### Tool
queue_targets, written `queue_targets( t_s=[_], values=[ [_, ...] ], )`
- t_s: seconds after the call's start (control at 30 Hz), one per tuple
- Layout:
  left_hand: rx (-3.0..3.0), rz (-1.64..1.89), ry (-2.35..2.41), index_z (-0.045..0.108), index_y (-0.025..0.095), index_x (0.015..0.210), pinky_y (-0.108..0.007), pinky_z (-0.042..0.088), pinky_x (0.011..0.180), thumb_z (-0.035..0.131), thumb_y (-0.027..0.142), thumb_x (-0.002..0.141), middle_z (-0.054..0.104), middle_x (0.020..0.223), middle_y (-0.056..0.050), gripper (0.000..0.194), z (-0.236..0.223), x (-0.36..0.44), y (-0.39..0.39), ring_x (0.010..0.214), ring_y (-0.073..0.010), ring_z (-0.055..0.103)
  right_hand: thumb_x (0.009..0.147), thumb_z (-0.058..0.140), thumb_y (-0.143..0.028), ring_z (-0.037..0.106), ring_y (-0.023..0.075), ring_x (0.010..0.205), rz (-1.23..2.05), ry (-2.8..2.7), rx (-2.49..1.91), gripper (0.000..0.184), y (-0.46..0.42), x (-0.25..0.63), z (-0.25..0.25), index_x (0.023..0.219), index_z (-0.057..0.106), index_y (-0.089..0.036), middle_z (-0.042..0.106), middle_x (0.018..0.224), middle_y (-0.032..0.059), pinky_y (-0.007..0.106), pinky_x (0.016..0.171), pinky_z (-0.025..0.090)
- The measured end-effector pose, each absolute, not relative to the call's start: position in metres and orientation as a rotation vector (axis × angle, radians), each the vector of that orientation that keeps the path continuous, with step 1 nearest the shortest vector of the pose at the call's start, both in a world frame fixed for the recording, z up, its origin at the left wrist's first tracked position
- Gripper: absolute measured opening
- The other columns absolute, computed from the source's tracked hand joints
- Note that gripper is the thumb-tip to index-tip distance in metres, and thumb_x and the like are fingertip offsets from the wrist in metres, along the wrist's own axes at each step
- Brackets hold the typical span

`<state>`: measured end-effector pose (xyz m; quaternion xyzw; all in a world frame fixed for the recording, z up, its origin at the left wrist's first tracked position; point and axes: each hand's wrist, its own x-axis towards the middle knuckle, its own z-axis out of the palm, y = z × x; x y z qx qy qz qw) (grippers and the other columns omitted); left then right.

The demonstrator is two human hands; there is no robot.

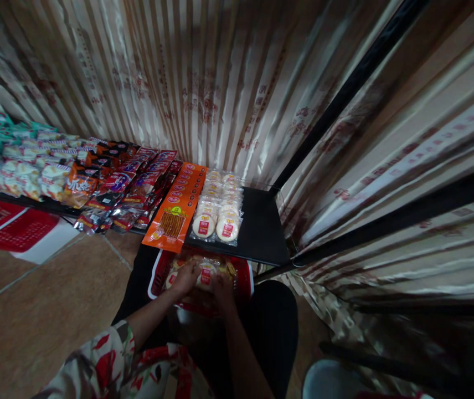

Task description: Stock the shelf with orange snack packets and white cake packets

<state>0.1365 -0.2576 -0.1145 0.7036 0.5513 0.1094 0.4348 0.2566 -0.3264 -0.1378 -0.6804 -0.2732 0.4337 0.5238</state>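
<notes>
A red basket with a white rim (pixel 153 282) rests between my knees, under the shelf's front edge. Inside it lie clear packets of round white rice crackers. My left hand (pixel 187 277) reaches in from the left, its fingers closed on one rice cracker packet (pixel 206 274). From the other side, my right hand (pixel 222 287) grips the same packet's right edge; some of its fingertips are hidden. Just above, on the shelf, two rows of similar rice cracker packets (pixel 217 213) stand beside a flat orange snack bag (pixel 176 208).
The black shelf (pixel 262 221) also carries dark red snack bags (pixel 145 183), orange-and-black bags (pixel 85 180), and white and green packets (pixel 21 160). A patterned curtain (pixel 220 94) hangs behind. Black poles (pixel 345 94) slant at the right. A red-and-white box (pixel 8 227) lies on the floor.
</notes>
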Motion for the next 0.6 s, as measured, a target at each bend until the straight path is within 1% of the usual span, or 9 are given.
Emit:
queue_targets(
  t_s=[0.13, 0.23, 0.33, 0.43, 0.53, 0.6],
  values=[
    [1.636, 0.339, 1.294, 0.059, 0.016, 0.105, -0.023, 0.046, 0.077, 0.041, 0.030, 0.087, 0.067, 0.100, -0.005, 0.029, -0.109, 0.134, -0.261, 0.090, -0.0159, 0.062, 0.066, 0.057, -0.053, 0.058, 0.0179, 0.059, 0.997, -0.658, -1.654, 0.033, -0.330, 0.259, -0.141, 0.069, 0.057, -0.021, 0.063, 0.064, 0.0023, 0.029, 0.054, 0.046],
    [1.545, 0.341, 1.192, 0.059, 0.017, 0.103, -0.023, 0.047, 0.072, 0.047, 0.028, 0.082, 0.068, 0.093, -0.003, 0.027, -0.103, 0.133, -0.264, 0.084, -0.0158, 0.062, 0.067, 0.057, -0.050, 0.059, 0.0189, 0.063, 0.960, -0.698, -1.689, 0.030, -0.334, 0.262, -0.138, 0.073, 0.059, -0.021, 0.064, 0.068, 0.0027, 0.030, 0.059, 0.047],
    [1.457, 0.366, 1.069, 0.055, 0.017, 0.110, -0.023, 0.048, 0.069, 0.054, 0.021, 0.075, 0.068, 0.096, -0.003, 0.036, -0.099, 0.130, -0.265, 0.082, -0.0154, 0.062, 0.067, 0.058, -0.047, 0.061, 0.0212, 0.071, 0.963, -0.742, -1.676, 0.028, -0.337, 0.264, -0.128, 0.079, 0.061, -0.021, 0.066, 0.076, 0.0041, 0.032, 0.064, 0.048],
    [1.465, 0.396, 1.090, 0.052, 0.016, 0.114, -0.024, 0.048, 0.070, 0.057, 0.019, 0.071, 0.066, 0.099, -0.004, 0.043, -0.096, 0.127, -0.265, 0.083, -0.0162, 0.061, 0.069, 0.060, -0.043, 0.063, 0.0227, 0.077, 1.005, -0.780, -1.632, 0.028, -0.341, 0.264, -0.118, 0.086, 0.061, -0.022, 0.068, 0.083, 0.0049, 0.033, 0.069, 0.049],
    [1.571, 0.404, 1.151, 0.054, 0.017, 0.110, -0.024, 0.047, 0.072, 0.058, 0.018, 0.070, 0.066, 0.095, -0.003, 0.040, -0.088, 0.123, -0.266, 0.083, -0.0166, 0.060, 0.069, 0.062, -0.037, 0.063, 0.0233, 0.086, 1.041, -0.803, -1.599, 0.033, -0.343, 0.263, -0.110, 0.099, 0.059, -0.023, 0.069, 0.093, 0.0053, 0.035, 0.077, 0.049],
    [1.643, 0.405, 1.166, 0.055, 0.018, 0.106, -0.024, 0.046, 0.071, 0.057, 0.019, 0.071, 0.066, 0.090, -0.001, 0.035, -0.080, 0.122, -0.268, 0.080, -0.0160, 0.059, 0.068, 0.063, -0.035, 0.063, 0.0234, 0.091, 1.034, -0.809, -1.591, 0.037, -0.344, 0.264, -0.105, 0.102, 0.058, -0.023, 0.068, 0.098, 0.0053, 0.035, 0.082, 0.048]
  ],
)
